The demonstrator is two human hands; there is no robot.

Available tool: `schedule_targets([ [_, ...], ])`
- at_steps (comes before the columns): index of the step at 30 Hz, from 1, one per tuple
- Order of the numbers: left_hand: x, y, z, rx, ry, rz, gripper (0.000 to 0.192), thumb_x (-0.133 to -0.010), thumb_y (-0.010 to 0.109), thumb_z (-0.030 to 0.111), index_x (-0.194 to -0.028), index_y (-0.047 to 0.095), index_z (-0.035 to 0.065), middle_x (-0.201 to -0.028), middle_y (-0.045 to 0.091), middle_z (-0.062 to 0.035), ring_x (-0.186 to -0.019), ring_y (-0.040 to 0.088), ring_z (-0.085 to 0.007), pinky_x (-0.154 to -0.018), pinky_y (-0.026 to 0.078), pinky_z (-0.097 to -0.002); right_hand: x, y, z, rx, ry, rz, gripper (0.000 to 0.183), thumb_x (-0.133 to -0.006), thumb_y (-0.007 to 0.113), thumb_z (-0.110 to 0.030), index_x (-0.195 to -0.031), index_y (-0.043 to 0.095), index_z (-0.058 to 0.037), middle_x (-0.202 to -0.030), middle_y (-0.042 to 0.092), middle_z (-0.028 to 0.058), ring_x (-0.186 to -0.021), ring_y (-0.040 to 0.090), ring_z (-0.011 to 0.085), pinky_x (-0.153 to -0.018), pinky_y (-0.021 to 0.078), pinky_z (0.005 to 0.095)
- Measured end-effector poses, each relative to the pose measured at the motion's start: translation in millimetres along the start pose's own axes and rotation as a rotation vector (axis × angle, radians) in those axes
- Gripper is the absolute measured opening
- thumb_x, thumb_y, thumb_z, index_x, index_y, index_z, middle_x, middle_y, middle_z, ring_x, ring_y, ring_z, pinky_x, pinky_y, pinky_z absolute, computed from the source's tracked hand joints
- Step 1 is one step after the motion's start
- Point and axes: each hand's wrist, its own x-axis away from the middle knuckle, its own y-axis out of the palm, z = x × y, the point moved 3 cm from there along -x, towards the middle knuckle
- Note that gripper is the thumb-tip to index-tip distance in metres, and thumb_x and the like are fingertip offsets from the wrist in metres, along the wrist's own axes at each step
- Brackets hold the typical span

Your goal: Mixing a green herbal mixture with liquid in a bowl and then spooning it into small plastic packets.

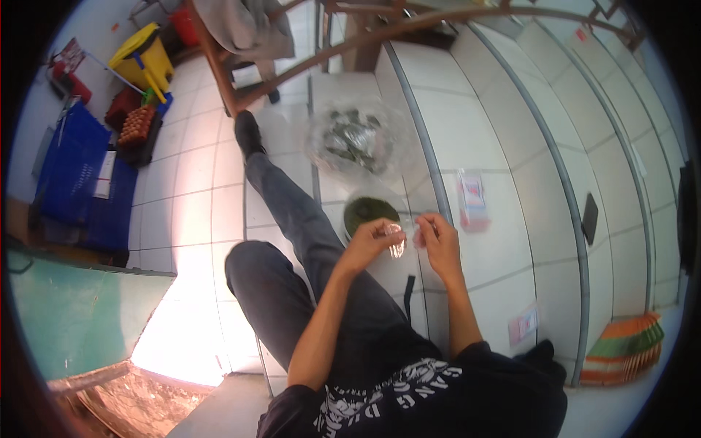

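My left hand [378, 243] holds a small clear plastic bag [396, 242] between its thumb and fingers. Close to its right, my right hand [437, 238] has its fingertips pinched together, with something thin and clear, perhaps plastic, at them; blur hides the detail. A round container of dark green, finely cut or ground matter [370, 214] sits on the tiled step just beyond my left hand. Farther off, a large clear plastic bag [358, 137] holds small dark green packets. On the step to the right lies a pack of plastic bags [472, 200] with a printed label.
Another small pack [524, 326] and a dark phone-like slab [590, 219] lie on the steps at right, near a striped woven fan-like item [624, 350]. Blue crates [74, 169], a yellow bin [143, 57] and egg trays [137, 126] stand left. A wooden railing [328, 52] crosses ahead; a person [252, 27] is behind it.
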Motion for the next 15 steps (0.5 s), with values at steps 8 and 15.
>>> schedule_targets([
  [8,2,-3,-4,0.427,-0.026,0.264,0.028,-0.095,0.066,0.015,-0.117,0.065,-0.0020,-0.103,0.070,-0.0061,-0.092,0.067,-0.0130,-0.087,0.054,-0.0238,-31,24,8,0.274,-0.218,0.393,0.018,-0.095,0.064,-0.016,-0.090,0.062,0.0015,-0.063,0.057,0.0079,-0.054,0.052,0.0158,-0.053,0.0413,0.0319],
  [15,6,-22,1,0.004,0.037,0.450,0.023,-0.093,0.067,0.014,-0.108,0.069,-0.0027,-0.090,0.070,-0.0041,-0.082,0.065,-0.0096,-0.075,0.051,-0.0220,-20,43,-22,0.630,-0.711,0.502,0.019,-0.088,0.071,-0.015,-0.090,0.062,0.0015,-0.067,0.062,0.0094,-0.061,0.061,0.0176,-0.057,0.0456,0.0316],
])
